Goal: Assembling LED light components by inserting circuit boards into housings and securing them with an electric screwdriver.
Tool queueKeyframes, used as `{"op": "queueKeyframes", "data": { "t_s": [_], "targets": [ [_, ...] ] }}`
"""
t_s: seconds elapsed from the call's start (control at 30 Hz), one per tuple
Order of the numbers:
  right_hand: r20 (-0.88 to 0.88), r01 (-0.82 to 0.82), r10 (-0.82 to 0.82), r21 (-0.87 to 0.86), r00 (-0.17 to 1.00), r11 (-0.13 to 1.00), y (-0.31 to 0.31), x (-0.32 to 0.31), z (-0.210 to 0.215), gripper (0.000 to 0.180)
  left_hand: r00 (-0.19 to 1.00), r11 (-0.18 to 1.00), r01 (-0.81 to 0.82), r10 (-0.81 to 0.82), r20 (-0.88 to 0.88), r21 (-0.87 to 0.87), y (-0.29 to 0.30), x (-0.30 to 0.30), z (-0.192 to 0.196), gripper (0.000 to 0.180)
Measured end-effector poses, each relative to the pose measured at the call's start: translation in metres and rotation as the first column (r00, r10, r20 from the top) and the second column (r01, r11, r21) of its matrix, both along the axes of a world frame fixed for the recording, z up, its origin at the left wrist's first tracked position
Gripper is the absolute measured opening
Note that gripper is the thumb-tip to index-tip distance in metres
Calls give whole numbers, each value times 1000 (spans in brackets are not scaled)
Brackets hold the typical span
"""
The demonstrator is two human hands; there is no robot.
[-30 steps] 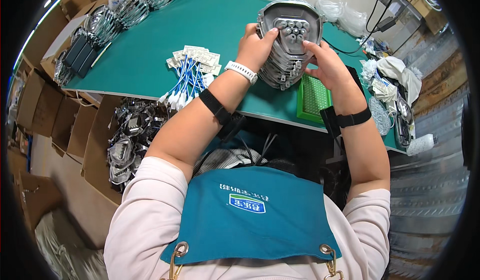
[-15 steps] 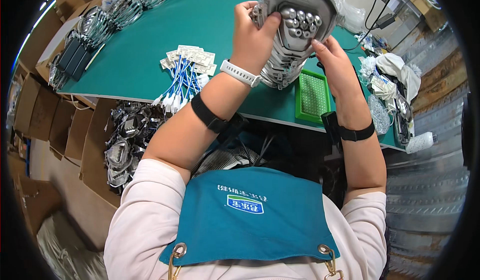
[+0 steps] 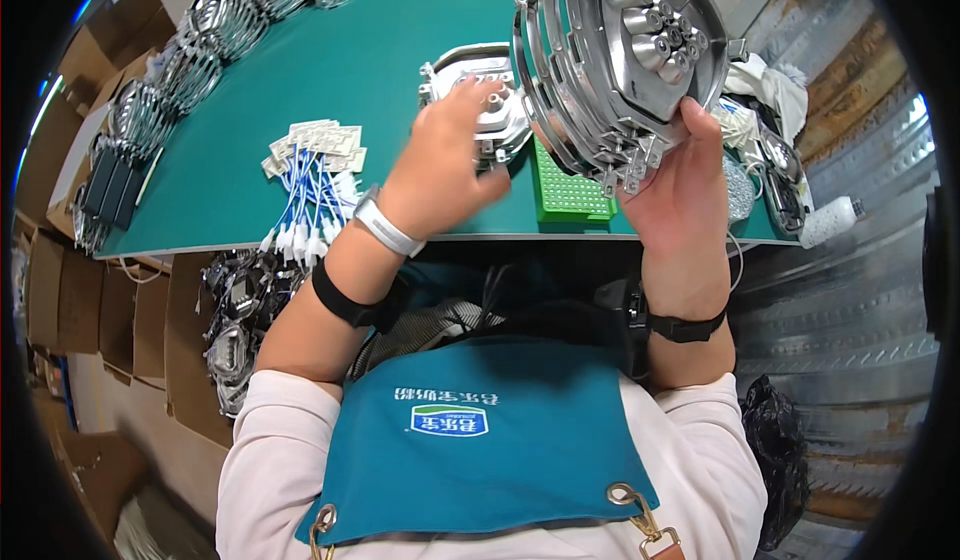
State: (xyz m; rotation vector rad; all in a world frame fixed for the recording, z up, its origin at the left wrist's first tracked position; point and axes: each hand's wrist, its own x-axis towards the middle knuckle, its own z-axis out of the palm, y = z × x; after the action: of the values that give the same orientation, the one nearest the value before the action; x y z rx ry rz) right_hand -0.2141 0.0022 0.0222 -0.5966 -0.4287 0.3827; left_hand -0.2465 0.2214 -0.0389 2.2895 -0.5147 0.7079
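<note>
My right hand (image 3: 685, 175) grips a stack of silvery lamp housings (image 3: 625, 80) from its lower right side, tilted and raised above the table. The top housing has a cluster of several shiny round cups inside. Left of the stack, one silvery housing (image 3: 480, 65) lies on the green table. My left hand (image 3: 445, 160), slightly blurred, is over its near left part, fingers apart and thumb spread; whether they touch it I cannot tell. Partly behind the stack sits a green tray (image 3: 575, 198) with a grid of small pale pieces.
Blue-and-white wires (image 3: 305, 185) with white flat ends lie bunched at the table's front left. Stacked housings (image 3: 225, 20) line the far left edge, near dark blocks (image 3: 112, 190). At the right are a white cloth (image 3: 775, 90) and a white roll (image 3: 830, 222). Below left, a carton holds metal parts.
Both hands were on the raised stack. My left hand has let go and moved left and down, over a housing on the table; my right hand keeps the stack, now lower and further right.
</note>
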Motion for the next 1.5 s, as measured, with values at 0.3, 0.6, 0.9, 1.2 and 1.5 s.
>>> {"op": "queueKeyframes", "data": {
  "t_s": [0.3, 0.6, 0.9, 1.2, 1.5],
  "targets": [
    [-362, 32, 5, 97, 932, 995, -1, -15, 0, 39, 960, 768, -278, 208, 185, 577, 17, 46, -58, 31],
    [-367, -251, 320, 224, 873, 942, 14, -21, -21, 41, 982, 979, -137, 114, -149, -152, 37, 31, -15, 32],
    [64, -320, 323, -58, 944, 946, 27, -48, -29, 52, 900, 476, 286, -432, 62, -831, -16, -72, 49, 90],
    [14, -285, 293, -186, 956, 940, 37, -52, -34, 75, 884, 446, 375, -436, 169, -813, -5, -64, 29, 66],
    [57, -302, 324, -243, 944, 922, 36, -39, -47, 79, 884, 398, 378, -424, 198, -836, -4, -59, 15, 59]
  ]
}}
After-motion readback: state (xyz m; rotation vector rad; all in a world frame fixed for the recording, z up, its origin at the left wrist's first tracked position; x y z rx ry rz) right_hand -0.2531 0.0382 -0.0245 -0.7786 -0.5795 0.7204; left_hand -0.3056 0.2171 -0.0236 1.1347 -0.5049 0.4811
